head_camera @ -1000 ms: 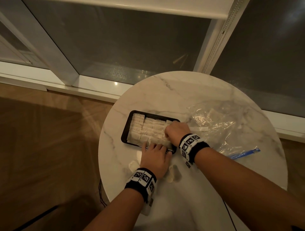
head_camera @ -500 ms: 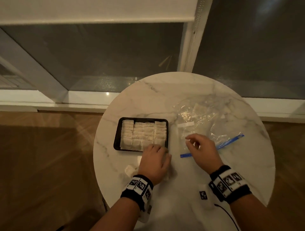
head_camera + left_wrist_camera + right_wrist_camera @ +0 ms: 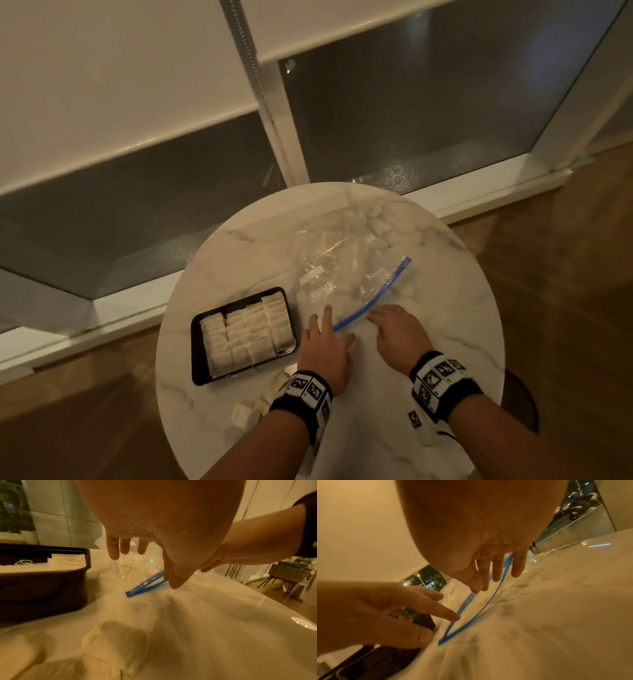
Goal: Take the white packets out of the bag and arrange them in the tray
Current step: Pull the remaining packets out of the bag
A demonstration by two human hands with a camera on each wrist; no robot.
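Where the round marble bench [image 3: 428,394] fills the lower centre of the frame, a black tray [image 3: 198,349] holds white packets [image 3: 246,332] in packed rows. A clear bag [image 3: 342,260] with a blue zip strip [image 3: 373,298] lies to its right, a few packets inside. Left hand [image 3: 325,346] and right hand [image 3: 400,335], fingers spread and empty, hover at the strip. Loose packets [image 3: 245,413] lie lower left. No writing is legible.
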